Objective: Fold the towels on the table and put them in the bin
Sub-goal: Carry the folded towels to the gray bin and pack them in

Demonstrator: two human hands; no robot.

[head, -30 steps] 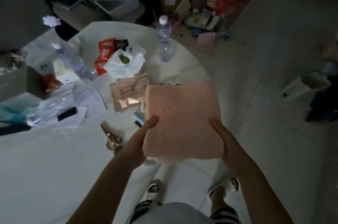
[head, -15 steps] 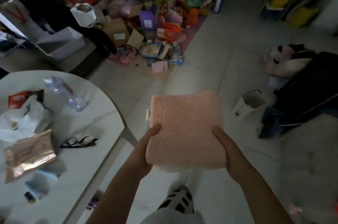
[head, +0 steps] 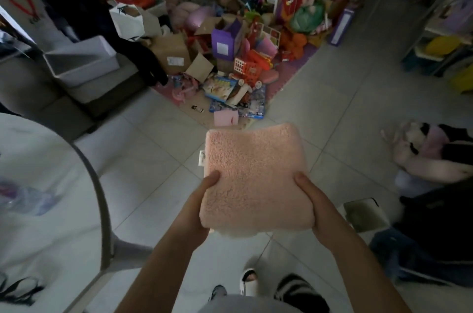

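A folded pink towel is held flat in the air over the tiled floor, a small white label sticking out at its left edge. My left hand grips its near left corner, thumb on top. My right hand grips the near right corner the same way. A small white bin with an open top stands on the floor just right of my right hand. The white round table is at the left edge of the view, away from the towel.
A plastic bottle and black glasses lie on the table. A white storage box sits on a grey bench at the back left. Toys and cardboard boxes pile up ahead. A plush toy and dark clothes lie at the right.
I have turned right, away from the table, carrying the folded towel in both hands. The table slid to the left of the view and the white bin came closer.
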